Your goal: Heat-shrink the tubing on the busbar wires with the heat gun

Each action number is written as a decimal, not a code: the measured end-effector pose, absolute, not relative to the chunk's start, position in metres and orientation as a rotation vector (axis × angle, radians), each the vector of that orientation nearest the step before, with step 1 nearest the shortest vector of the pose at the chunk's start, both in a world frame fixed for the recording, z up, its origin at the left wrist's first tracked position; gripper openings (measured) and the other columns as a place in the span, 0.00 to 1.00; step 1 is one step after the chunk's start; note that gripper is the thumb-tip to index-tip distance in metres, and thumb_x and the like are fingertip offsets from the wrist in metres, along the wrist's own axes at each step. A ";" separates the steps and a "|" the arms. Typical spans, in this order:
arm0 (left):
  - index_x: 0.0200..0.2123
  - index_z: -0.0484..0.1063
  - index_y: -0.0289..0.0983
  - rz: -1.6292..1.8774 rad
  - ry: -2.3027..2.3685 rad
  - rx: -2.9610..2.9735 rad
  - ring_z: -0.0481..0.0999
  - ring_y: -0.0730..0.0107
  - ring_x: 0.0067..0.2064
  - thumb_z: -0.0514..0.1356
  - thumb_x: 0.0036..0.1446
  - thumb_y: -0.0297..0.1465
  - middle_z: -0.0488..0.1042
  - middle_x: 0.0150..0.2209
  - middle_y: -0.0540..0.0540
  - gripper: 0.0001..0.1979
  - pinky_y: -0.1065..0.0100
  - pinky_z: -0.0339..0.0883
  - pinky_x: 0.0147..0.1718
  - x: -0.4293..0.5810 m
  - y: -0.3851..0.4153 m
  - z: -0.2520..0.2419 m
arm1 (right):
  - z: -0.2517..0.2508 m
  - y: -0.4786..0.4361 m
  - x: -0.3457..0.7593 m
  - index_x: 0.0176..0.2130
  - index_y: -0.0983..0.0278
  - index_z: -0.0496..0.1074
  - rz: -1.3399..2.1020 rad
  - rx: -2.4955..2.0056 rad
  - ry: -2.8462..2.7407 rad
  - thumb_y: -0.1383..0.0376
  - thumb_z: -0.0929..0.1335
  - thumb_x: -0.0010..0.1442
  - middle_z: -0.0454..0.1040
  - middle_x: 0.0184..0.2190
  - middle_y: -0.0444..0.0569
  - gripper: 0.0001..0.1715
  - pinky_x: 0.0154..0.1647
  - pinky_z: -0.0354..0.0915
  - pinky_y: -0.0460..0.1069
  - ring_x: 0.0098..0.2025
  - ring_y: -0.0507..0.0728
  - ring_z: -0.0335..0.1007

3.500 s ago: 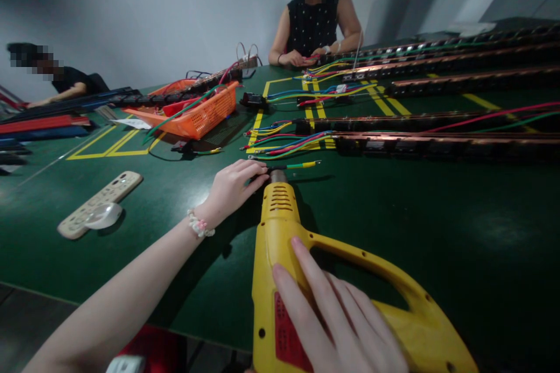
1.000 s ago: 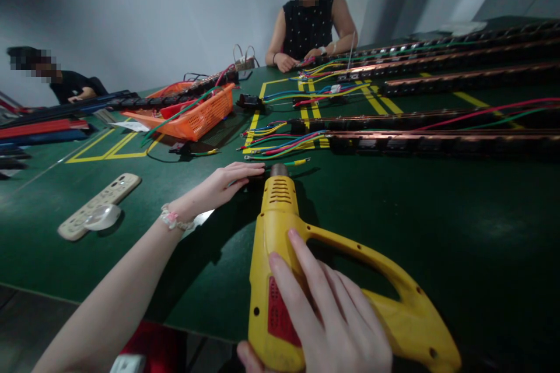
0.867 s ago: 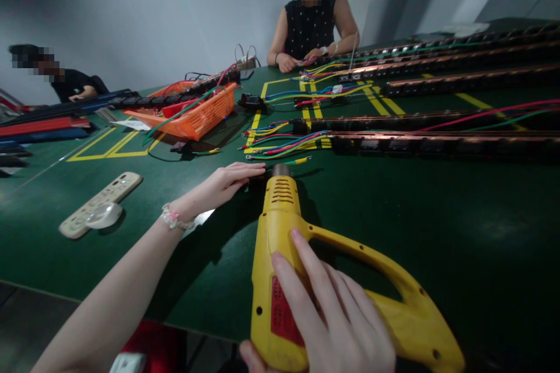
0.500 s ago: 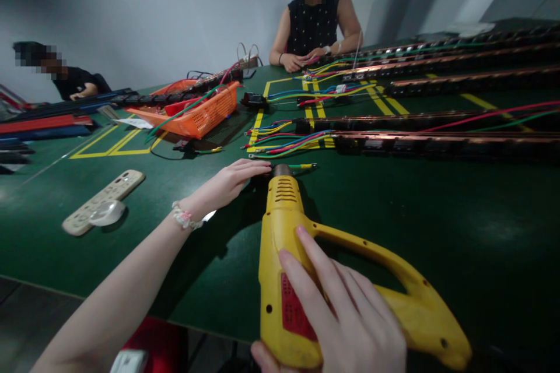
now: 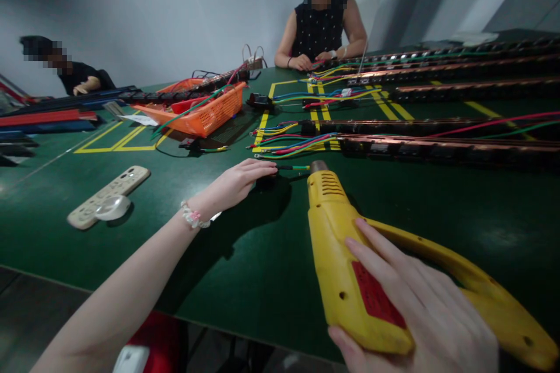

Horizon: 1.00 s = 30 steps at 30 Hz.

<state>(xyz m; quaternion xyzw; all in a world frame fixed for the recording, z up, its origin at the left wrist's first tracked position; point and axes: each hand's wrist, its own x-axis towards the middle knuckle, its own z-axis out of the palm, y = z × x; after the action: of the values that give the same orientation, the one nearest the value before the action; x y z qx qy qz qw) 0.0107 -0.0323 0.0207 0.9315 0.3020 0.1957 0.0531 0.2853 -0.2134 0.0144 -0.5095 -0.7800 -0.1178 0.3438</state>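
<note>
My right hand (image 5: pixel 420 297) is wrapped round the body of a yellow heat gun (image 5: pixel 335 233). The gun's metal nozzle (image 5: pixel 318 166) points away from me, at the end of a short green and yellow cable (image 5: pixel 298 168). My left hand (image 5: pixel 238 183) reaches in from the left with its fingers together, closed on the cable's dark end. Part of a small black piece shows beneath those fingers, and its shape is mostly hidden. A bracelet (image 5: pixel 195 217) circles my left wrist.
Long black and copper bars (image 5: pixel 437 148) with coloured wires (image 5: pixel 284 143) lie beyond my hands. An orange basket (image 5: pixel 214 111) stands back left. Nearer left are a remote control (image 5: pixel 109 195) and a tape roll (image 5: pixel 112 208). Two people (image 5: pixel 324 29) sit across the green table (image 5: pixel 262 268).
The heat gun in my right hand has moved right, its nozzle going from beside my left fingertips to the cable's far end. My left hand keeps its hold on the cable.
</note>
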 end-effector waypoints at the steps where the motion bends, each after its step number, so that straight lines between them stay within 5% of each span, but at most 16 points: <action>1: 0.56 0.65 0.41 0.586 0.944 2.850 0.65 0.70 0.59 0.45 0.58 0.18 0.69 0.57 0.47 0.26 0.61 0.62 0.58 0.012 -0.034 0.021 | 0.015 -0.215 0.283 0.54 0.63 0.67 -0.339 -1.335 -1.989 0.50 0.68 0.51 0.68 0.55 0.51 0.35 0.49 0.62 0.55 0.49 0.62 0.69; 4: 0.54 0.66 0.39 0.523 1.083 2.916 0.66 0.67 0.58 0.46 0.56 0.17 0.69 0.56 0.46 0.26 0.59 0.62 0.57 0.020 -0.041 0.024 | 0.016 -0.224 0.252 0.50 0.65 0.69 -0.435 -1.307 -1.819 0.59 0.70 0.53 0.72 0.51 0.53 0.26 0.56 0.57 0.61 0.54 0.65 0.65; 7: 0.52 0.67 0.37 0.455 1.259 2.989 0.68 0.63 0.56 0.48 0.55 0.17 0.70 0.55 0.43 0.23 0.59 0.63 0.54 0.032 -0.052 0.027 | 0.010 -0.238 0.189 0.39 0.55 0.73 -0.313 -1.005 -1.639 0.63 0.61 0.62 0.75 0.44 0.36 0.11 0.55 0.60 0.52 0.48 0.52 0.67; 9: 0.49 0.67 0.36 0.428 1.375 3.049 0.69 0.62 0.54 0.49 0.55 0.17 0.72 0.53 0.42 0.20 0.59 0.64 0.52 0.041 -0.058 0.028 | 0.001 -0.243 0.149 0.41 0.54 0.73 -0.213 -0.918 -1.767 0.64 0.62 0.62 0.75 0.44 0.33 0.11 0.49 0.63 0.46 0.46 0.48 0.67; 11: 0.46 0.68 0.35 0.387 1.506 3.094 0.71 0.61 0.51 0.49 0.57 0.19 0.73 0.49 0.41 0.16 0.60 0.64 0.50 0.049 -0.064 0.028 | -0.007 -0.244 0.122 0.52 0.62 0.69 -0.028 -0.847 -1.985 0.60 0.60 0.63 0.71 0.51 0.41 0.20 0.43 0.65 0.48 0.46 0.52 0.66; 15: 0.44 0.67 0.34 0.306 1.662 3.146 0.70 0.61 0.50 0.49 0.60 0.22 0.73 0.46 0.40 0.12 0.61 0.64 0.48 0.060 -0.069 0.025 | -0.013 -0.241 0.109 0.62 0.65 0.55 0.459 -0.962 -2.185 0.63 0.60 0.62 0.67 0.54 0.50 0.30 0.47 0.65 0.54 0.48 0.58 0.64; 19: 0.42 0.66 0.33 0.260 1.757 3.144 0.71 0.59 0.48 0.48 0.61 0.22 0.72 0.43 0.40 0.11 0.61 0.65 0.44 0.065 -0.070 0.022 | -0.014 -0.243 0.107 0.61 0.64 0.54 0.677 -0.983 -2.123 0.65 0.60 0.61 0.68 0.49 0.51 0.30 0.49 0.62 0.58 0.47 0.60 0.63; 26: 0.43 0.65 0.34 0.371 1.747 3.137 0.68 0.59 0.49 0.49 0.60 0.24 0.71 0.45 0.41 0.09 0.62 0.64 0.41 0.063 -0.070 0.015 | -0.021 -0.244 0.110 0.39 0.62 0.67 0.436 -0.791 -2.071 0.66 0.61 0.58 0.70 0.30 0.45 0.09 0.34 0.60 0.52 0.33 0.56 0.62; 30: 0.45 0.65 0.36 0.494 1.643 3.098 0.67 0.60 0.51 0.49 0.62 0.28 0.71 0.48 0.43 0.10 0.62 0.63 0.43 0.061 -0.066 0.011 | -0.007 -0.243 0.164 0.39 0.64 0.71 -0.028 -0.792 -1.825 0.72 0.61 0.58 0.72 0.28 0.43 0.12 0.39 0.60 0.50 0.34 0.52 0.66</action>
<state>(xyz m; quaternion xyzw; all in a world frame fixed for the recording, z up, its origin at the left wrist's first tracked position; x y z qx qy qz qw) 0.0608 -0.0656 0.0113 0.8573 0.4547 0.1368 -0.1989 0.1642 -0.2431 -0.0070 -0.3338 -0.7692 -0.0116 0.5447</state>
